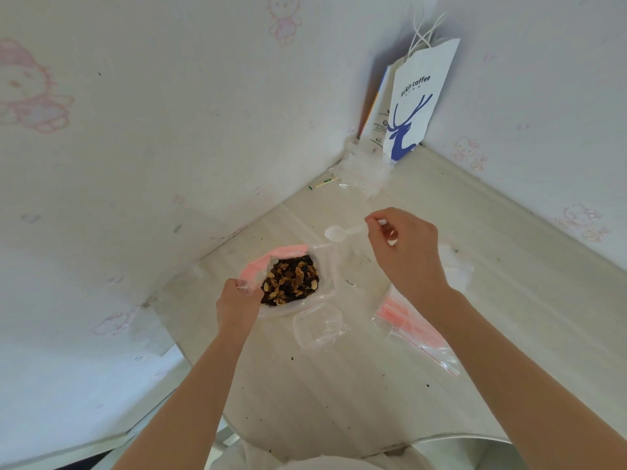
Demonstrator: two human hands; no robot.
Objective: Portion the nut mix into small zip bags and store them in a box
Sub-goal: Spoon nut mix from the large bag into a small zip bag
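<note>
White plastic spoon [342, 231] is pinched in my right hand [403, 245]; my left hand [237, 303] grips the rim of the open nut mix bag [271, 257] on the tabletop [339, 385]. Scooping comes next, I think.

Pale table [339, 385] in corner; cartoon-cat wallpaper [135, 130] on walls.

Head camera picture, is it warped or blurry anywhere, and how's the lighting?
Head view: wide-angle warp bends the walls and table edges; light soft and even, shadows faint; nut mix sharp; white spoon nearly washes out against the pale table.
</note>
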